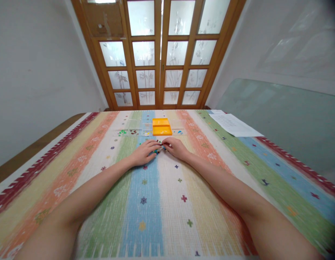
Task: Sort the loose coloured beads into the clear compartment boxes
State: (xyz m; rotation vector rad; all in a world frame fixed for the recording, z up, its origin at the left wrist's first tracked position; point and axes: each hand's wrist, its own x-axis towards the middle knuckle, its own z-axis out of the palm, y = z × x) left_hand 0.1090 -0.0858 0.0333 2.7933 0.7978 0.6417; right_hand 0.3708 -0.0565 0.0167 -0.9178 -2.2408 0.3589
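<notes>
Surface (173, 202): bright stripes.
Left hand (146, 152): loosely curled; can't tell its hold.
Right hand (175, 147): fingertips bunched; can't tell on what.
Little bits (156, 152): between both hands; a bump could scatter them.

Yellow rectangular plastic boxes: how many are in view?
1: the yellow rectangular plastic box lies open on the multicoloured striped cloth, just beyond the bare left hand and bare right hand. No second one shows, with no sign of any hidden.

Pieces (156, 151) green, blue, dark red; box (157, 130) yellow-orange; tablecloth (143, 213) multicolour-striped.
</notes>
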